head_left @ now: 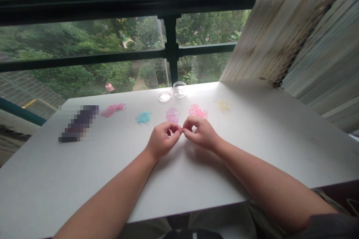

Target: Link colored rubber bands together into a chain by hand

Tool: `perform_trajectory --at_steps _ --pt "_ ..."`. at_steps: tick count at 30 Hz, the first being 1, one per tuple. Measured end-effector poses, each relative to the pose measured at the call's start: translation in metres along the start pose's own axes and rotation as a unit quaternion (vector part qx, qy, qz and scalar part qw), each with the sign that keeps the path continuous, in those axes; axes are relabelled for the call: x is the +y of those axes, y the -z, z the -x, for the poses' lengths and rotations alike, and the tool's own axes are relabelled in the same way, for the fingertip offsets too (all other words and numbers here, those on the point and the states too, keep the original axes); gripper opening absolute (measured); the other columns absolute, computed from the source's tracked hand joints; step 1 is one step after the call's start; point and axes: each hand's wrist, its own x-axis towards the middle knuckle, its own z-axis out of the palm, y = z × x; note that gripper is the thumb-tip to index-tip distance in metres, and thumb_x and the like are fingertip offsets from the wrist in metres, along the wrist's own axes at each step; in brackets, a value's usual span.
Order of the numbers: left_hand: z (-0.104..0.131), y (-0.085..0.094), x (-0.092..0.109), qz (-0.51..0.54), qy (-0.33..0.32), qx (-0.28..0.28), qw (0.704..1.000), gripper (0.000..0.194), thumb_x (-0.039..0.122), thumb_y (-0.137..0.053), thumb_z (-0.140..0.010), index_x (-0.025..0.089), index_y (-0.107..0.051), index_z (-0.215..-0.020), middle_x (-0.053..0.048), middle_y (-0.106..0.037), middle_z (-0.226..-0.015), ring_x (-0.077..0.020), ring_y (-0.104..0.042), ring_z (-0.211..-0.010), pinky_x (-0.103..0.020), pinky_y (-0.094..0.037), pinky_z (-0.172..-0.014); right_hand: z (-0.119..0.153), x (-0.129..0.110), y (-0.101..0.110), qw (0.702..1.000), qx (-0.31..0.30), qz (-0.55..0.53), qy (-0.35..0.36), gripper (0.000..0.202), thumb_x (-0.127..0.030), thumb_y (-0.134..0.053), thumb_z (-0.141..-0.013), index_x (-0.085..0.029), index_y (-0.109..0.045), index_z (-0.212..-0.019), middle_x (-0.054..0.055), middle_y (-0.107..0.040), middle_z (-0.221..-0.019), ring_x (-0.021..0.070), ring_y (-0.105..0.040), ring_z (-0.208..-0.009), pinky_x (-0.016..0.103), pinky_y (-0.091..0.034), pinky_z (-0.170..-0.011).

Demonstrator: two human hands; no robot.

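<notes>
My left hand [164,139] and my right hand [201,133] meet tip to tip above the middle of the white table. Both are closed in a pinch, thumb against forefinger. Whatever sits between the fingertips is too small to make out. Just beyond them lie a loose pile of lilac rubber bands [172,115] and a pile of bright pink rubber bands [198,111], the latter partly behind my right hand. Farther left are turquoise rubber bands [143,118] and another pink pile [113,109]. Pale yellow rubber bands [223,106] lie to the right.
A clear round container [180,90] stands at the table's far edge, its clear lid [165,97] beside it. At the left lies a dark, pixelated flat object [80,124]. Behind the white table [252,134] are a window with green bars [171,33] and a curtain [260,26].
</notes>
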Motion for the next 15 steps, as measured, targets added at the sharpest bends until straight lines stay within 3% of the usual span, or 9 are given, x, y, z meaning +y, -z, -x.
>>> perform_trajectory --at_steps 4,8,15 --pt "-0.0003 -0.002 0.0013 -0.003 0.007 -0.041 0.999 0.009 0.025 -0.053 -0.081 0.017 -0.057 -0.078 0.0 -0.06 -0.071 -0.0113 -0.052 -0.062 -0.023 -0.04 -0.057 -0.0013 0.0003 -0.0008 0.999 -0.001 -0.04 0.009 0.008 -0.01 -0.053 -0.066 -0.017 -0.053 -0.063 -0.001 -0.054 -0.062 0.0114 -0.049 -0.06 0.023 -0.041 -0.057" --pt "0.0005 -0.0029 0.0002 0.021 0.014 -0.063 0.998 0.009 0.024 -0.049 -0.082 0.018 -0.049 -0.075 0.002 -0.051 -0.069 -0.01 -0.045 -0.059 -0.023 -0.037 -0.056 -0.0031 0.0014 -0.0021 0.988 -0.023 -0.154 0.008 0.006 -0.014 -0.055 -0.068 -0.017 -0.053 -0.064 -0.001 -0.053 -0.063 0.0112 -0.047 -0.06 0.024 -0.04 -0.058" --pt "0.0001 -0.0047 -0.0049 0.162 0.034 -0.036 0.986 0.013 0.023 -0.048 -0.082 0.017 -0.046 -0.071 0.002 -0.047 -0.068 -0.0112 -0.044 -0.065 -0.024 -0.037 -0.063 -0.0037 0.0048 -0.0043 0.963 -0.038 -0.266 0.0 0.009 -0.02 -0.059 -0.072 -0.016 -0.053 -0.068 -0.001 -0.05 -0.064 0.0104 -0.044 -0.059 0.024 -0.037 -0.056"
